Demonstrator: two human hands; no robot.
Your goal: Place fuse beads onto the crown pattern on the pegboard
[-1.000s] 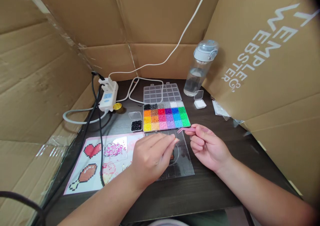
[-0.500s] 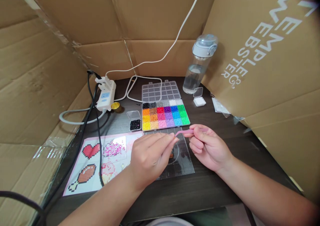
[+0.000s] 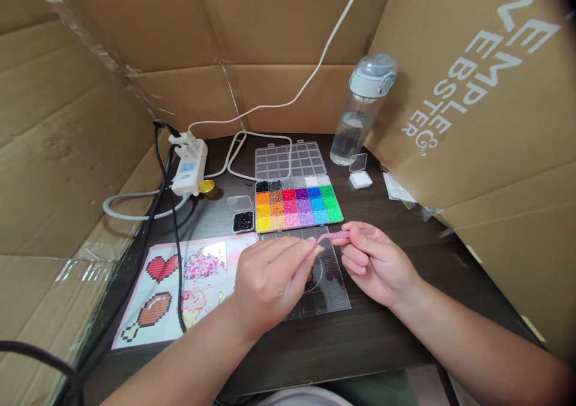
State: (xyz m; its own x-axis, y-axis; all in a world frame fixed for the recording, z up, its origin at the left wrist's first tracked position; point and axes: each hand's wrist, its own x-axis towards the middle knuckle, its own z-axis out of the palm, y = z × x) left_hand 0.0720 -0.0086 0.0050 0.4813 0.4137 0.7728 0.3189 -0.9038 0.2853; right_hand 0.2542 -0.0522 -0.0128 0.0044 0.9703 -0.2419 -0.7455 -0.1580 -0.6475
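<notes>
My right hand (image 3: 375,262) is closed around pink tweezers (image 3: 339,234), whose bent tip points left. At that tip, my left hand (image 3: 274,277) pinches with thumb and forefinger; whatever lies between those fingers is too small to make out. Both hands are above a clear pegboard (image 3: 335,289), partly covered by my left hand, with a bit of brown and a round outline showing on it. Behind the hands lies an open bead box (image 3: 299,205) sorted by colour. A pattern sheet (image 3: 135,301) with a pixel heart and drumstick lies to the left, bearing a clear tray of pink beads (image 3: 204,265).
A small case of black beads (image 3: 243,221) and a gold cup (image 3: 207,189) stand left of the box. The power strip (image 3: 189,169) trails cables, a black one crossing the sheet. A water bottle (image 3: 362,112) and white case (image 3: 360,180) stand back right. Cardboard walls (image 3: 288,28) enclose the table.
The view has shifted slightly. Both hands keep almost the same pose, with the tweezers' tip still at the left fingertips. Nothing on the table has visibly moved.
</notes>
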